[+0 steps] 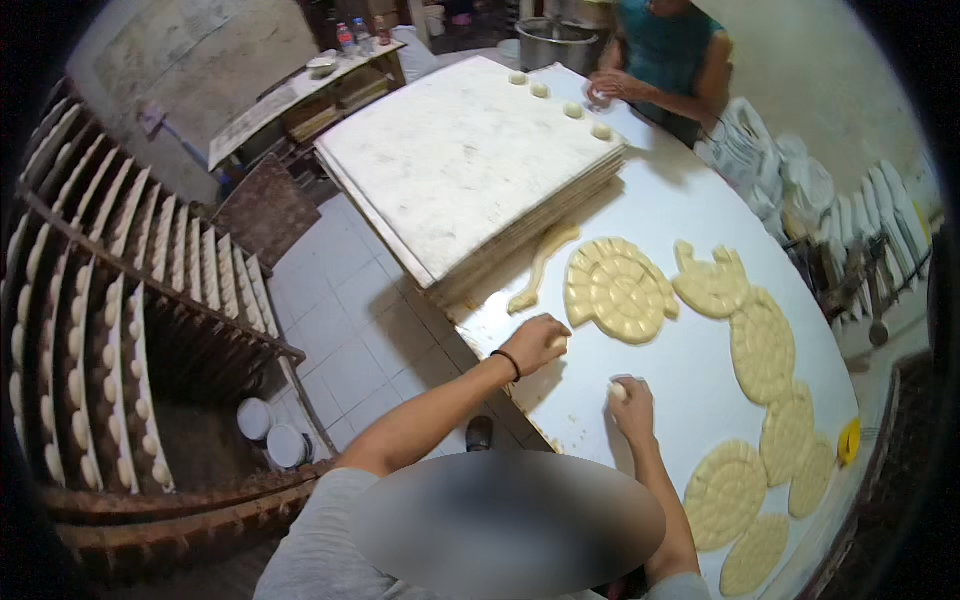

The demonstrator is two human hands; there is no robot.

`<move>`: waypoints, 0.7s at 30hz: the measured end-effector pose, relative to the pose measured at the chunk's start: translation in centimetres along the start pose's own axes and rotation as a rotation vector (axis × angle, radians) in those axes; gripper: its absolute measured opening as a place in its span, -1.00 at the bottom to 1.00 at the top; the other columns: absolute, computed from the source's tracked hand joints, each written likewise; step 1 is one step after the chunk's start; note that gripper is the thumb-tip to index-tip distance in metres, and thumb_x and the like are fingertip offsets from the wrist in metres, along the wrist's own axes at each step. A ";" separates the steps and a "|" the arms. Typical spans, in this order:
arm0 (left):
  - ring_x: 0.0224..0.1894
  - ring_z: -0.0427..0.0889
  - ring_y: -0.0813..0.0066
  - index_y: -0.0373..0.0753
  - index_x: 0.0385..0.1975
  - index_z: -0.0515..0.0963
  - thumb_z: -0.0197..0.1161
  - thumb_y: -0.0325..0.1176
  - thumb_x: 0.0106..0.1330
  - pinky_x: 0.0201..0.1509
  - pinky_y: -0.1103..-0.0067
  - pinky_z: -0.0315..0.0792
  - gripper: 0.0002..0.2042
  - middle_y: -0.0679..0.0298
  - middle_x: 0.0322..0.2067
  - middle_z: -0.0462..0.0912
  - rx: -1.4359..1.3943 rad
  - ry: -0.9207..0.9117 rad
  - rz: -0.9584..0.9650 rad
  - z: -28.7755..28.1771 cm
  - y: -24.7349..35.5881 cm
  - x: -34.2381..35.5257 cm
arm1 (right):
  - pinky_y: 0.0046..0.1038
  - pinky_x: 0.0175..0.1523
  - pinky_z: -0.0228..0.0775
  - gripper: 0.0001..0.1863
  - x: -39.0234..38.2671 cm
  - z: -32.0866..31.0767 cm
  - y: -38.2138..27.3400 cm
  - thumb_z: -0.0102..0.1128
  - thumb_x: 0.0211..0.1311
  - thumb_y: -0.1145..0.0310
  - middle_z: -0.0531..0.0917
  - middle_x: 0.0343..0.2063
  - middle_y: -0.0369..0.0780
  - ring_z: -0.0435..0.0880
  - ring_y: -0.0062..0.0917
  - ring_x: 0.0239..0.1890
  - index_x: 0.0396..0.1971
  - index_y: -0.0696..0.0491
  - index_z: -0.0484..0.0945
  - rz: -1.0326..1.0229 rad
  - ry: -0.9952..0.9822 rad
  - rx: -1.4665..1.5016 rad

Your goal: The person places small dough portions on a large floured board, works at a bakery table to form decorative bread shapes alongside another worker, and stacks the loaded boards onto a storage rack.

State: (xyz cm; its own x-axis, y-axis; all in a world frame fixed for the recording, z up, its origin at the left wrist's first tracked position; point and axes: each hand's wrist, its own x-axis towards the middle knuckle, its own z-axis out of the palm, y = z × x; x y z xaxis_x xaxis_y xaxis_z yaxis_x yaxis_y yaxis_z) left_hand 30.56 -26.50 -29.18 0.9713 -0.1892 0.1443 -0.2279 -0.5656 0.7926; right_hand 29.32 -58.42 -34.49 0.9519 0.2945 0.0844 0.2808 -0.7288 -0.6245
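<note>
My left hand (533,346), with a dark band at its wrist, curls around a small pale piece of dough (560,343) on the white tabletop. To its right and nearer me, my right hand (634,408) is closed over another dough piece (619,392) that shows at the thumb side. Just beyond my left hand lies a large round of dough (620,290) scored into small portions, with part of its lower left edge gone. A bent dough strip (543,268) rests between that round and a stack of floured boards (470,160).
More scored dough rounds (762,345) line the table's right side, near a yellow tool (849,441). Several dough balls (573,111) sit on the stack's far edge. Across the table, a person (672,60) handles something small. Racks of dough-filled trays (110,375) stand at left.
</note>
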 end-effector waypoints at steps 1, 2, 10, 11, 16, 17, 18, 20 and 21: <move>0.04 0.67 0.04 -0.30 -0.09 0.71 0.37 -0.45 0.27 0.20 0.26 0.55 -0.77 0.05 -0.02 0.66 -0.073 0.059 -0.067 -4.3 2.6 0.1 | -0.29 0.11 0.58 -0.63 -0.7 -1.1 0.6 0.38 0.17 0.37 0.71 -0.10 -0.06 0.71 -0.24 -0.09 0.00 0.08 0.73 0.118 -0.004 0.087; 0.02 0.68 0.05 -0.33 -0.10 0.71 0.33 -0.43 0.30 0.16 0.26 0.56 -0.78 0.04 -0.03 0.66 -0.149 0.123 -0.148 -8.9 4.1 -0.4 | -0.36 0.04 0.59 -0.62 -0.8 -1.8 0.0 0.41 0.18 0.37 0.72 -0.11 -0.10 0.72 -0.35 -0.12 0.03 0.07 0.73 0.235 -0.024 0.175; 0.14 0.60 0.00 -0.23 0.03 0.72 0.28 -0.23 0.33 0.33 0.24 0.53 -0.66 0.03 0.09 0.62 0.599 0.311 -0.473 -34.3 -12.8 -2.9 | -0.48 0.05 0.57 -0.45 10.0 3.0 -20.4 0.49 0.20 0.44 0.70 -0.09 -0.25 0.67 -0.58 -0.08 0.23 0.06 0.62 0.110 -0.346 0.621; 0.18 0.57 -0.03 -0.17 0.14 0.68 0.29 -0.09 0.37 0.34 0.24 0.52 -0.57 0.03 0.15 0.60 0.586 0.284 -0.444 -33.6 -12.0 -1.6 | -0.47 0.08 0.55 -0.44 12.4 3.0 -23.5 0.48 0.22 0.42 0.70 -0.08 -0.27 0.66 -0.58 -0.06 0.25 0.07 0.60 0.067 -0.389 0.626; 0.25 0.55 0.06 -0.26 0.30 0.53 0.37 -0.08 0.43 0.34 0.29 0.47 -0.45 0.01 0.22 0.59 0.313 0.677 -0.229 -32.8 -7.8 -2.4 | -0.26 0.14 0.56 -0.42 20.9 13.0 -36.7 0.49 0.19 0.29 0.68 0.02 -0.04 0.69 -0.19 0.06 0.21 0.15 0.59 -0.438 -0.122 0.376; 0.24 0.56 0.12 -0.29 0.28 0.53 0.36 -0.15 0.45 0.33 0.31 0.47 -0.49 0.04 0.21 0.61 0.209 0.674 -0.207 -32.1 -5.0 -2.4 | -0.20 0.16 0.55 -0.40 21.6 13.6 -38.6 0.49 0.20 0.28 0.62 0.07 0.00 0.66 -0.11 0.10 0.24 0.12 0.57 -0.358 -0.229 0.267; 0.24 0.57 0.18 -0.32 0.26 0.53 0.35 -0.21 0.46 0.32 0.33 0.46 -0.54 0.06 0.19 0.62 0.103 0.670 -0.184 -31.7 -1.4 -2.7 | -0.15 0.19 0.54 -0.37 22.1 13.3 -39.7 0.48 0.21 0.27 0.57 0.13 0.04 0.63 -0.03 0.14 0.28 0.10 0.54 -0.274 -0.334 0.161; 0.17 0.59 0.32 -0.31 0.22 0.54 0.32 -0.29 0.48 0.29 0.39 0.48 -0.61 0.13 0.14 0.64 -0.059 0.658 -0.107 -28.6 2.5 -3.0 | -0.16 0.22 0.53 -0.35 21.3 13.0 -38.3 0.46 0.27 0.24 0.46 0.20 0.06 0.60 0.04 0.15 0.34 0.03 0.50 -0.303 -0.202 0.364; 0.16 0.59 0.36 -0.32 0.21 0.54 0.33 -0.33 0.47 0.28 0.42 0.48 -0.62 0.14 0.15 0.64 -0.261 0.622 -0.152 -25.7 2.5 -3.4 | -0.20 0.19 0.54 -0.36 20.0 11.8 -36.9 0.46 0.30 0.22 0.44 0.23 0.04 0.63 -0.05 0.10 0.35 0.02 0.50 -0.303 -0.113 0.504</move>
State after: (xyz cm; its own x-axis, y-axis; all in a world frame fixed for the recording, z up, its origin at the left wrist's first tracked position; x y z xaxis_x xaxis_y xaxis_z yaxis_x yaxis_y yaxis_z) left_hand 28.41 -6.68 -12.48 0.8677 0.4164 0.2715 -0.1381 -0.3229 0.9363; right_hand 36.57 -18.29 -18.90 0.8118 0.5275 0.2506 0.4187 -0.2266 -0.8794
